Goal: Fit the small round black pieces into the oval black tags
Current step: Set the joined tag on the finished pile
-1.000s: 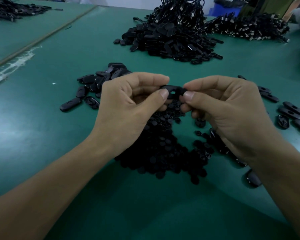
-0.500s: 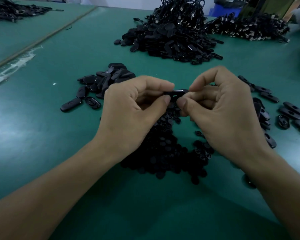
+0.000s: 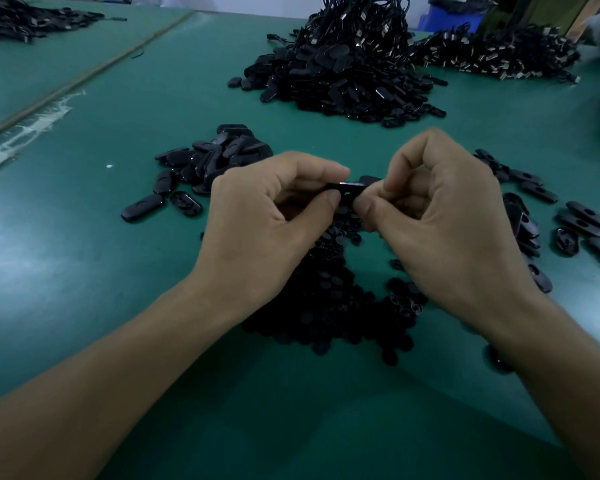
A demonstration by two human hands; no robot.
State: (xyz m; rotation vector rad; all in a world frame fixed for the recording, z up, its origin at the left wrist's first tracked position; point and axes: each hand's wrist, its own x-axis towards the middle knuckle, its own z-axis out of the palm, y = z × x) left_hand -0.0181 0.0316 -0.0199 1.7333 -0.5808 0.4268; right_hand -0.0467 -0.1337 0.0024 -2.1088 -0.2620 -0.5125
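While the left hand [image 3: 271, 220] and the right hand [image 3: 444, 220] are meeting over the middle of the green table [image 3: 84, 271], they are pinching one oval tag [image 3: 352, 188] between them. Each thumb and forefinger is closing on one end, and the other fingers are curling in underneath. The tag is hanging clear of the table, nearly edge-on to the camera. The fingertips are covering its hole, so I cannot tell whether a round piece is already sitting in it. Gripping from both ends is probably giving the thumbs something to press against, and I judge the fitting step to be under way.

Directly beneath the hands, toward the near edge, the small round pieces [image 3: 329, 306] are lying in a loose heap, likely parked there for a short reach to the next one. A cluster of oval tags [image 3: 215, 161] is sitting just left of the hands, and a scatter of oval tags [image 3: 586, 220] is lying toward the right edge. I cannot tell which group is finished. Toward the far edge a big heap of corded tags [image 3: 343, 71] is lying well apart from the work.
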